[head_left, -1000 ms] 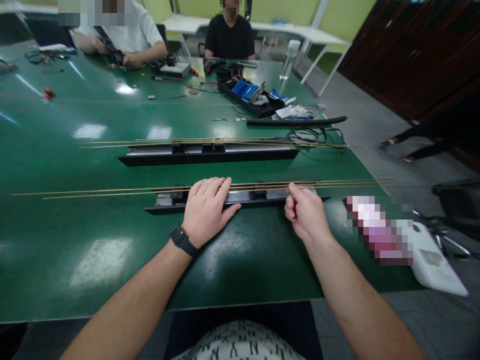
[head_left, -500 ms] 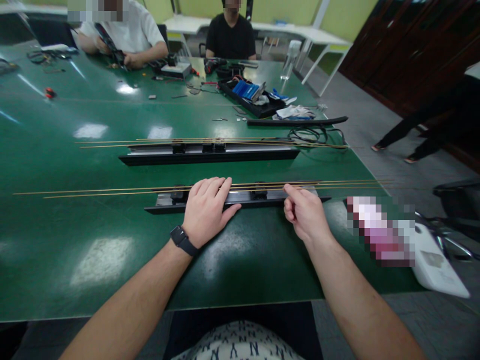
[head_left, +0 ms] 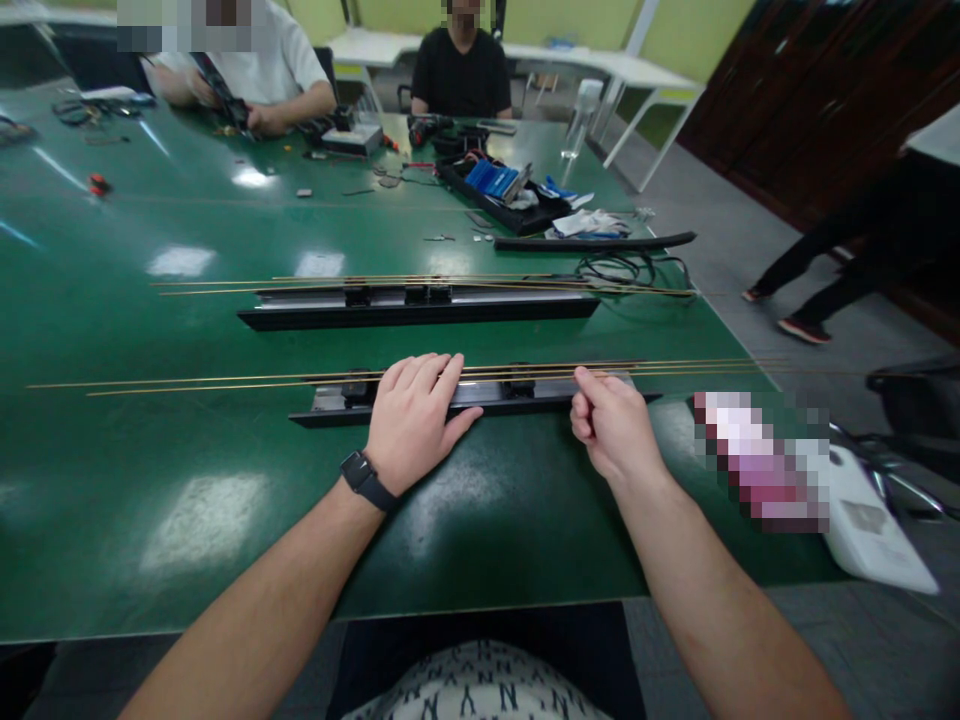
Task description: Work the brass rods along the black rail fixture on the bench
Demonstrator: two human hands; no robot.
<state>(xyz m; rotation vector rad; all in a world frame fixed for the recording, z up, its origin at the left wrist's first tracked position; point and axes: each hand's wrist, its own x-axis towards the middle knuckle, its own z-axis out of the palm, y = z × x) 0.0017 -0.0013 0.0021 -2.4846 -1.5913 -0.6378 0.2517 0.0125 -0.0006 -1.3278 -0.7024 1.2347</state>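
My left hand (head_left: 418, 415) lies across a black-and-silver metal rail (head_left: 487, 407), its fingers stretched out over the thin brass-coloured rods (head_left: 202, 381) along the top and its thumb spread to the right. Further right, my right hand (head_left: 616, 425) is closed, the fingers curled in and the leading fingertip at the rods. Whatever is inside its pinch, if anything, is hidden. Black blocks (head_left: 517, 380) sit in the rail between my hands and left of my left hand. The rods stick out well past both rail ends.
Beyond lies a second rail (head_left: 420, 312) with similar rods. Behind it are a black strip (head_left: 596, 242), coiled cable (head_left: 622, 268), and a black tray (head_left: 517, 215) of parts. A white object (head_left: 877, 530) rests at the right corner. Two people sit opposite; another person's legs (head_left: 832, 255) show right.
My right hand has shifted slightly to the right along the rods. My left hand and the rail look unmoved. The person at the right has taken a step.
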